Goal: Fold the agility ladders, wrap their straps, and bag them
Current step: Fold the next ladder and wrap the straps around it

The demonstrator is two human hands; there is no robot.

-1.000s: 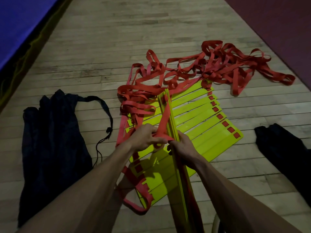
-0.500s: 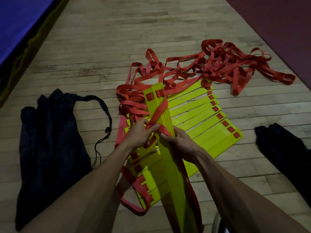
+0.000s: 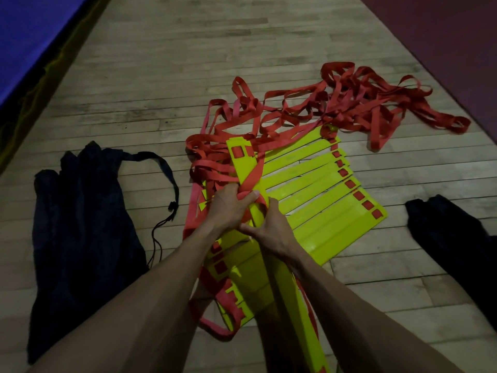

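Left hand (image 3: 228, 208) fingers clamp a red strap (image 3: 251, 181) crossing the yellow rung stack (image 3: 246, 168); right hand (image 3: 271, 230) fingers curl round it (lower down).

Both forearms extend forward, converging. Left grip (image 3: 231, 204) curled, thumb across a red strap (image 3: 248, 181). Right grip (image 3: 270, 227) curled around the rung bundle (image 3: 256, 214).

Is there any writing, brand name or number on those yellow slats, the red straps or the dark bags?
None can be read.
Yellow rungs: plain, no print visible.
Red straps: plain.
Dark bag on the left and the dark cloth on the right: too dim to show any label.
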